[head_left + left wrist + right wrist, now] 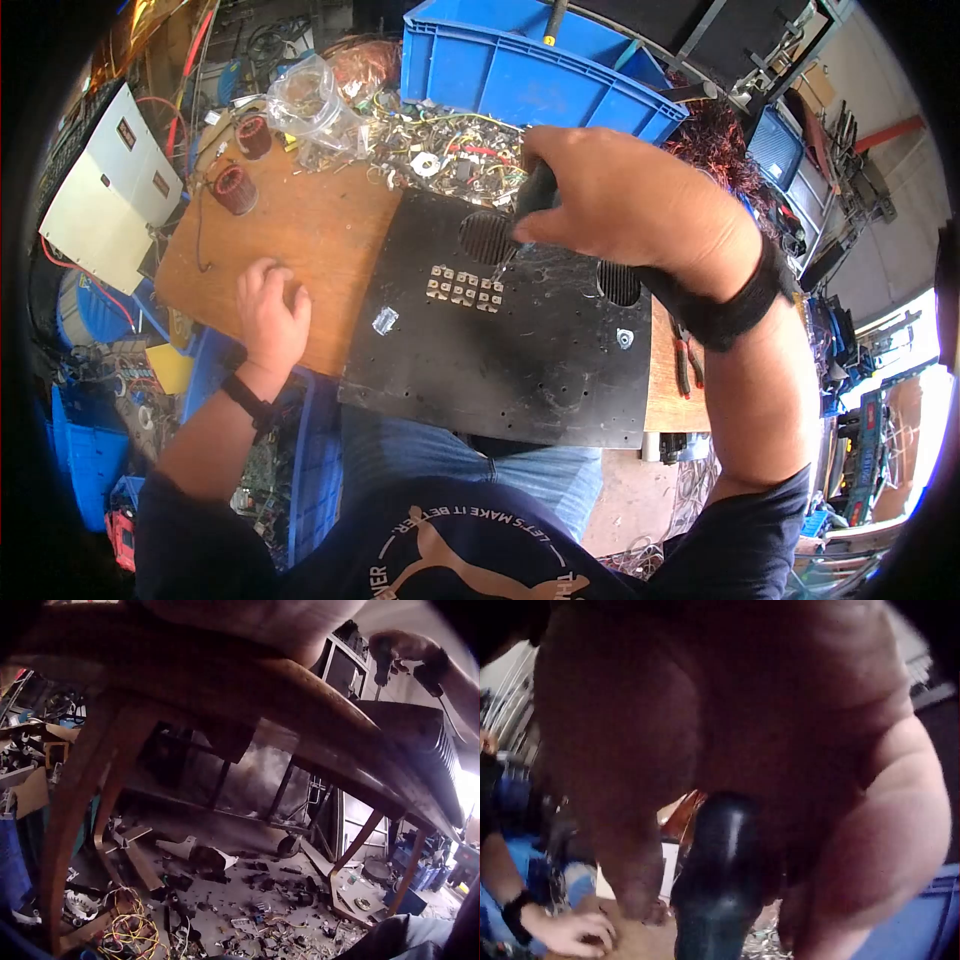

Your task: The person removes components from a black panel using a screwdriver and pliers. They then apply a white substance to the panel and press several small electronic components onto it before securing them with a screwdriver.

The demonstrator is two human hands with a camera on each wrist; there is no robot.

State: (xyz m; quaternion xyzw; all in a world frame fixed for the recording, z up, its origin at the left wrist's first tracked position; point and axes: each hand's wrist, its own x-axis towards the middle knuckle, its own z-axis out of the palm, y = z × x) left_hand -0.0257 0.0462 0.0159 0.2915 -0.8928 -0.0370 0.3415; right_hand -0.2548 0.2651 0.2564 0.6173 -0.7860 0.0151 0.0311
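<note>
My right hand [645,195] grips the dark handle [538,192] of a tool like a screwdriver above a black panel [500,360]. The thin shaft points down beside small metal terminal pieces [466,288] in rows; whether its tip touches one cannot be told. In the right wrist view, the fingers wrap round the glossy handle [724,874]. To the left of the panel, my left hand [272,315] rests on the wooden table [335,225] with fingers loosely bent, holding nothing. The left wrist view shows only part of that hand [277,626] over the table's edge.
A blue crate [540,75] stands behind a heap of small metal scraps [440,150]. Two reddish coils [236,188] and a clear plastic container [305,95] sit at the back left. Pliers [684,366] lie right of the panel. Scraps cover the floor.
</note>
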